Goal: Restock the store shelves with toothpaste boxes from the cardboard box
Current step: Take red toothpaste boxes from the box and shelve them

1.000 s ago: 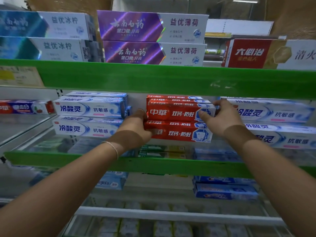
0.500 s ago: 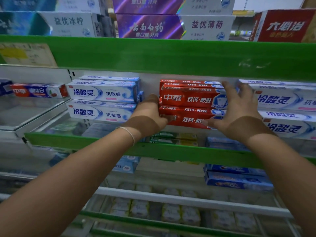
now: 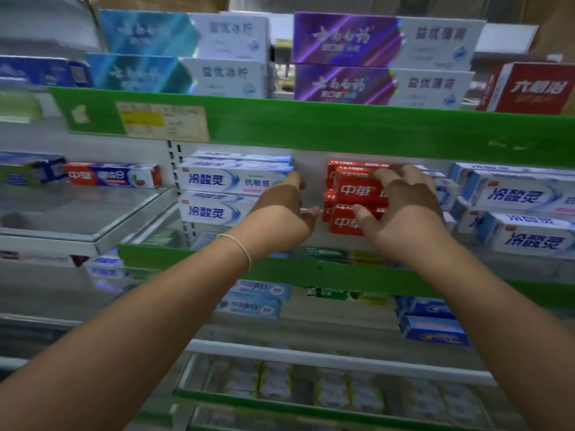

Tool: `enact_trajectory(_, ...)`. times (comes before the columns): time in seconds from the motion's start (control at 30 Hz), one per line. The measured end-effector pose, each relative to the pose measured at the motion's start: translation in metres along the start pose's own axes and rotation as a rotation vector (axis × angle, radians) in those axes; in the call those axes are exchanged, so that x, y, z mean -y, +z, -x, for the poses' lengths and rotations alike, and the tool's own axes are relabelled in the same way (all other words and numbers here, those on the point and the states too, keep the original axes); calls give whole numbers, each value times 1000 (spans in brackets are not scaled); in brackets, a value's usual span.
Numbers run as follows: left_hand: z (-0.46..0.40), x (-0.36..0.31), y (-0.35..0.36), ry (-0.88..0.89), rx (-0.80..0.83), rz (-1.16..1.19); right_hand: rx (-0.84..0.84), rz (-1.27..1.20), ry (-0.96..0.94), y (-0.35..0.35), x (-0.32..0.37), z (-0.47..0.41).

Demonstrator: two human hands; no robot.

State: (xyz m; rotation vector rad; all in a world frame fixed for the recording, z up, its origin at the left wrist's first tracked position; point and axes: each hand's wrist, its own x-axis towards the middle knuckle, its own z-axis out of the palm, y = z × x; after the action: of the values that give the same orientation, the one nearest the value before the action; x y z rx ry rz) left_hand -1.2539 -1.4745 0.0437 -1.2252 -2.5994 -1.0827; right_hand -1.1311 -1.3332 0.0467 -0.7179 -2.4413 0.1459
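Red toothpaste boxes (image 3: 351, 191) are stacked on the middle shelf, between two stacks of white-and-blue boxes. My right hand (image 3: 404, 209) lies over the front of the red stack; its fingers curl over the top box and its thumb presses under that box's lower edge. My left hand (image 3: 277, 213) is in the gap to the left of the red stack, beside the left white-and-blue boxes (image 3: 217, 181). Its fingers are loosely bent and hold nothing. The cardboard box is out of view.
A green shelf edge (image 3: 342, 132) with a price label runs just above my hands, and a green front rail (image 3: 186, 259) runs below my wrists. More white-and-blue boxes (image 3: 513, 197) stand to the right. Purple boxes (image 3: 342, 42) fill the top shelf. A glass shelf (image 3: 77, 213) is on the left.
My left hand has come off the left end of the red stack. My right hand has moved from the stack's right end onto its front. The view has swung to the left.
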Motion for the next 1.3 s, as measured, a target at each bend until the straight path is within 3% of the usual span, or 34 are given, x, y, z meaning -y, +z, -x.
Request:
enact_trajectory(0.2, 37, 67, -67, 70, -59, -16, -33, -171, -150, 29, 85, 13)
enact_trajectory(0.37, 76, 137, -131, -16, -126, -70, -12, -302, -277, 53, 174, 20)
enact_trajectory(0.87, 246, 310, -323, -539, -393, -275, 266, -626, -632, 126, 458, 53)
enact_trajectory(1.3, 382, 413, -406, -930, -685, -335, 555, -835, -897, 202, 673, 114)
